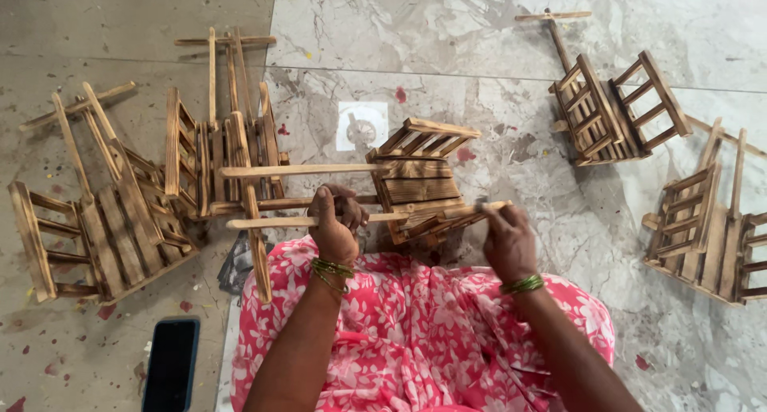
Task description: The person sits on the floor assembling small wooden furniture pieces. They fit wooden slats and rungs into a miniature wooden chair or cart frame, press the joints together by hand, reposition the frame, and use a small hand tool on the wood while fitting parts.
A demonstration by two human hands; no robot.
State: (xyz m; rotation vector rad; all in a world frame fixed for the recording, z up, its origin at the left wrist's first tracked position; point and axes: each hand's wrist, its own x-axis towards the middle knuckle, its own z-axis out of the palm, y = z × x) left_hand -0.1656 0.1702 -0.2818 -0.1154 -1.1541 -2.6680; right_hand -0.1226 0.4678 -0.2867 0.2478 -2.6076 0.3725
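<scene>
A small wooden cart [415, 179] of scorched slats lies on its side on the marble floor in front of me. Its two long handle rods [296, 171] stretch to the left, ending at a crossbar [256, 236]. My left hand [335, 220] is closed around the lower rod near its middle. My right hand [507, 236] grips the cart's near lower edge, where a small dark object shows at its fingertips. Both wrists wear green bangles. A pink floral cloth [415, 332] covers my lap below the hands.
Similar wooden carts lie around: one at the far left [96, 228], one beside it [220, 140], one at the upper right [611, 112], one at the right edge [707, 224]. A dark phone [170, 364] lies on the floor at lower left. A round mark [361, 127] shows on the floor.
</scene>
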